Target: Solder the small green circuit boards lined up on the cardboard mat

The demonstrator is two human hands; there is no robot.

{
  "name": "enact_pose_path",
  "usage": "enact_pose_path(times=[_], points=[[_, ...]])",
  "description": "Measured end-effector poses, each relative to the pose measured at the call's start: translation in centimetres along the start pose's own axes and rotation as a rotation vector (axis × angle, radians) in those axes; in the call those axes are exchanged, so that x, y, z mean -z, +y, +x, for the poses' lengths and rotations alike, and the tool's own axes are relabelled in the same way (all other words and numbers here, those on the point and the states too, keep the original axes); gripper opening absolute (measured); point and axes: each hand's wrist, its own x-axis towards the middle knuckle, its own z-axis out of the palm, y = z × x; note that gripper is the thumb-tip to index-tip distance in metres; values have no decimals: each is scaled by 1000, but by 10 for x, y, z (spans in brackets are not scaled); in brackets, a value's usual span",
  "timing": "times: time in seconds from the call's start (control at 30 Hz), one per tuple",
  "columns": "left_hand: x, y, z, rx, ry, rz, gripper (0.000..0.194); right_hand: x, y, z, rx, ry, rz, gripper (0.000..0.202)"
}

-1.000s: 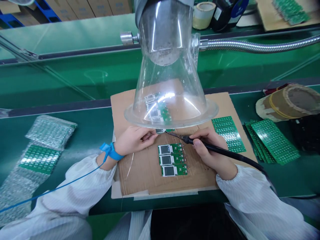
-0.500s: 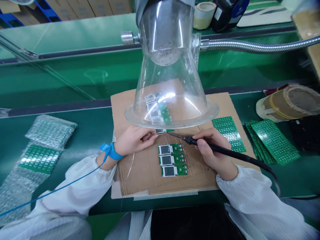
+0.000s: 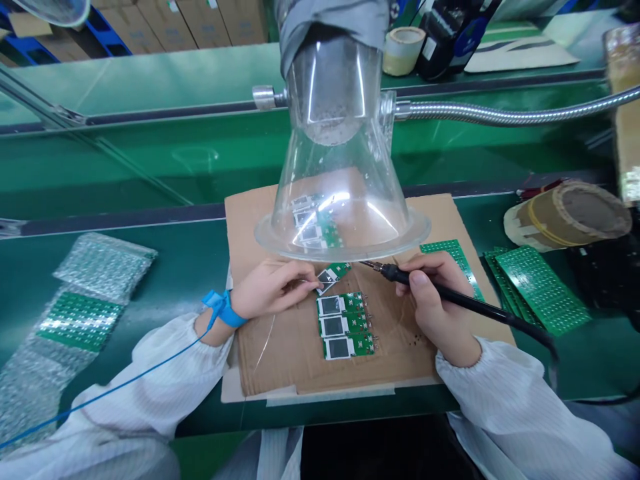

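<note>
My left hand (image 3: pixel 280 285), with a blue wrist strap (image 3: pixel 225 308), pinches the left end of a small green circuit board (image 3: pixel 334 275) that has a grey screen and lies at a slant. A thin strand of solder wire (image 3: pixel 266 340) trails from beneath this same hand. My right hand (image 3: pixel 440 297) is closed around a soldering iron (image 3: pixel 440 293) like a pen. The iron's tip points left, just right of the slanted board and apart from it. Right below lie three similar screen boards (image 3: pixel 345 325) in a stack of rows.
A clear glass fume hood (image 3: pixel 343 200) on a flexible metal hose (image 3: pixel 500 112) hangs over the cardboard sheet (image 3: pixel 285 360), with more screen boards seen through it. Green board panels (image 3: pixel 543 287) and a cardboard tube (image 3: pixel 570 213) stand right. Bubble-wrapped panels (image 3: pixel 105 267) lie left.
The slanted board has come out from under the hood's rim toward me and turned, with my left fingers at its end. The iron's tip has moved right, off the board.
</note>
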Motion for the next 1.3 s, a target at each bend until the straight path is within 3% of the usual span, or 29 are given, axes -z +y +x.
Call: enact_pose_path(times=[0.17, 0.37, 0.63, 0.97, 1.07, 1.2, 1.3], points=[[0, -3, 5, 181, 260, 151, 24, -9, 5, 13, -4, -90, -8, 14], [-2, -1, 6, 174, 249, 235, 16, -11, 28, 13, 78, -98, -34, 12], [-4, -4, 6, 182, 215, 228, 16, -11, 15, 19, 134, -224, -146, 13], [-5, -4, 10, 206, 192, 203, 17, -11, 20, 18, 129, -240, -171, 6], [-4, -4, 7, 191, 208, 194, 16, -10, 25, 14, 100, -197, -115, 6], [-2, -4, 6, 175, 280, 217, 13, -10, 30, 12, 80, -47, -17, 12], [-2, -2, 8, 178, 314, 220, 15, -12, 29, 14, 60, -27, 21, 14]])
